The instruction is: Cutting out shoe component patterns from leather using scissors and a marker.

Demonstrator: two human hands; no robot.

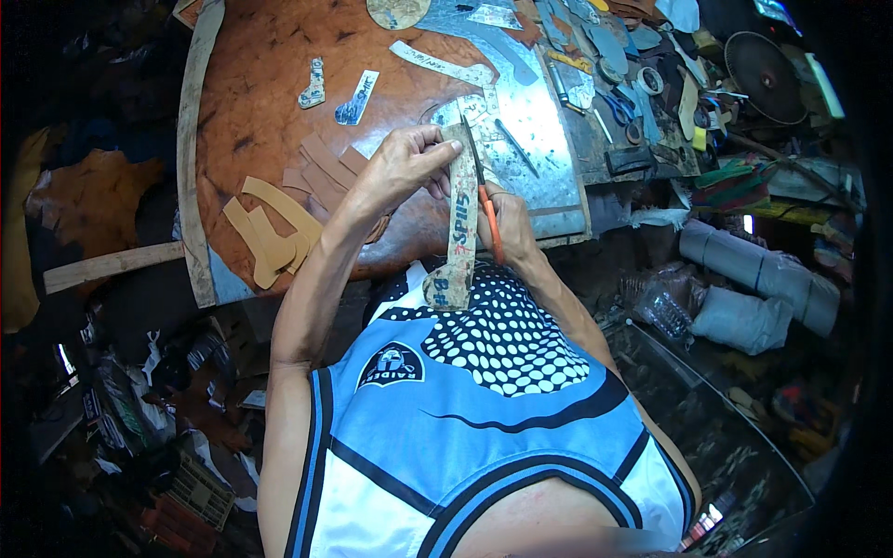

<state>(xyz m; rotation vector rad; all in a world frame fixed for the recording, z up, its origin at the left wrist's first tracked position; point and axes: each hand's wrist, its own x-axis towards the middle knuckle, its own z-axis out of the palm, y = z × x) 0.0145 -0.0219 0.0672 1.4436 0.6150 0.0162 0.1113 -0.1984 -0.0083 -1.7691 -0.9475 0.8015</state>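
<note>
My left hand (402,166) presses the far end of a long cardboard strip pattern (460,232) that runs from the board down toward my chest. My right hand (510,228) grips an orange-handled knife (486,206) whose thin blade lies along the strip's right edge. Beneath both is a brown leather sheet (270,84) spread on the work board. Several cut tan leather pieces (272,232) lie to the left of my left forearm, with darker brown strips (326,167) stacked just beyond them.
A metal plate (535,130) covers the board's right part, with a thin tool on it. Paper patterns (355,98) lie farther back. Tools, tape rolls and scraps crowd the right bench (642,84). Grey rolled material (763,279) lies at the right; clutter fills the floor at left.
</note>
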